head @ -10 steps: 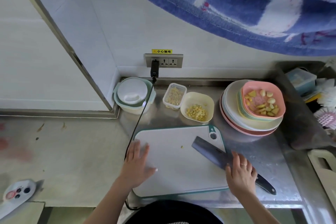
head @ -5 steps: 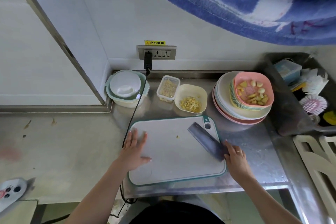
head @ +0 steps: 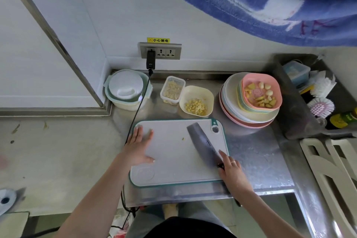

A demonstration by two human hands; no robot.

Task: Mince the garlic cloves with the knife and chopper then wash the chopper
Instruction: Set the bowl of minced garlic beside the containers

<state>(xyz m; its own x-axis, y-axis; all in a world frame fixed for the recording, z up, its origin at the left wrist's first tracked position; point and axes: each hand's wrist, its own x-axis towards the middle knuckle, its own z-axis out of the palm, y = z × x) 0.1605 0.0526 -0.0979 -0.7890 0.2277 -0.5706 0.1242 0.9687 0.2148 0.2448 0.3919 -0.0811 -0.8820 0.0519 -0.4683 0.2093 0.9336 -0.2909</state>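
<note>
— Sliding up the handle, is that what the right hand (head: 232,170) is doing compared with a second ago?

— Yes. It was lying further down the knife (head: 204,144) before; now it is sitting where blade meets handle, forefinger stretching along the blade's edge, the other fingers curling over the handle. I think it is closing round the handle, though the hand is hiding the handle itself, so how firmly it is gripping I cannot tell.

— And the left hand (head: 139,146)?

— Hardly shifting. It is pressing flat on the left part of the cutting board (head: 173,170), fingers straight and slightly spread, holding nothing.

— So the blade is staying down?

— Lying flat and slanted across the board's right half, tip pointing toward the hanging hole. One small garlic scrap (head: 183,138) is sitting just left of it (nothing else on the board to cut).

— Where are the cloves, then?

— Whole garlic cloves (head: 267,88) are waiting in the pink bowl (head: 249,81) on the stacked plates (head: 229,91), well right of the board. Minced bits are already filling the cream bowl (head: 208,96) and the clear tub (head: 181,83) behind it. The chopper (head: 126,89) is sitting apart at the back-left corner.

— Meaning?

— I judge she is getting ready to lift the knife, with another batch still needing fetching; washing is looking far off.
</note>
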